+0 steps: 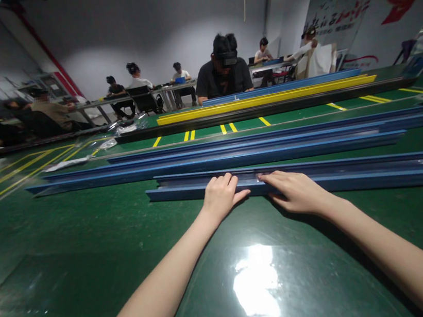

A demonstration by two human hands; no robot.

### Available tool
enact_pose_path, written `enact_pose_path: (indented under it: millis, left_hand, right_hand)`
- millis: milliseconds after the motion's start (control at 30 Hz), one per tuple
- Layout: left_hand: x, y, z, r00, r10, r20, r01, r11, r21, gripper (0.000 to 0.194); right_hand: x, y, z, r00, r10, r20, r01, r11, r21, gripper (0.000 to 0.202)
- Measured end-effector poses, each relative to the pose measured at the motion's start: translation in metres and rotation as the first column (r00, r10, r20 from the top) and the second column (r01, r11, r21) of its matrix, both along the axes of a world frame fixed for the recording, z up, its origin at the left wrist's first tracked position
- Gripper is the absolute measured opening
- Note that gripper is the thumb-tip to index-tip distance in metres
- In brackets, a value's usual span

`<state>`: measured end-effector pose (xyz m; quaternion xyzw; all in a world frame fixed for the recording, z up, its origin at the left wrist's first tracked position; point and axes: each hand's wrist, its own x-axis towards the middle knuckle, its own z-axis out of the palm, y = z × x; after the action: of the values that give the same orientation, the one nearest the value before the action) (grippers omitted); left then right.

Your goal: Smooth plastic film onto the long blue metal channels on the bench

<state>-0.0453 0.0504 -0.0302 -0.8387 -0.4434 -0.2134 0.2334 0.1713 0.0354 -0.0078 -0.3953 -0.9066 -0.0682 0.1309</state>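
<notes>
A long blue U-shaped channel (184,191) lies crosswise on the green table, nearest to me, its open side up. Toward its left end, my left hand (218,195) is closed over the front wall, with the fingertips inside the groove and the thumb stretched out to the right. My right hand (297,191) grips the same wall a little further right. Its fingers reach into the groove, and the thumb is below, on the near side. Something small and shiny by the right fingertips cannot be made out.
More blue channels (215,162) lie parallel just behind. Further back are a black strip (229,117), a yellow strip (266,98) and another blue strip (303,82). A person (222,71) sits opposite; several others work at far tables. Clear plastic wrapping (129,129) lies at the back left of the green table (89,237).
</notes>
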Motion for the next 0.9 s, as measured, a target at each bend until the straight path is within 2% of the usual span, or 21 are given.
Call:
enact_pose_path:
  millis: [900]
  left_hand:
    - [-0.0009,-0.0025,-0.0003,1.0,-0.007,0.02,0.007,1.0,0.007,0.042]
  right_hand:
    - [0.0005,0.0014,0.0002,1.0,-0.003,0.003,0.003,1.0,-0.019,0.038]
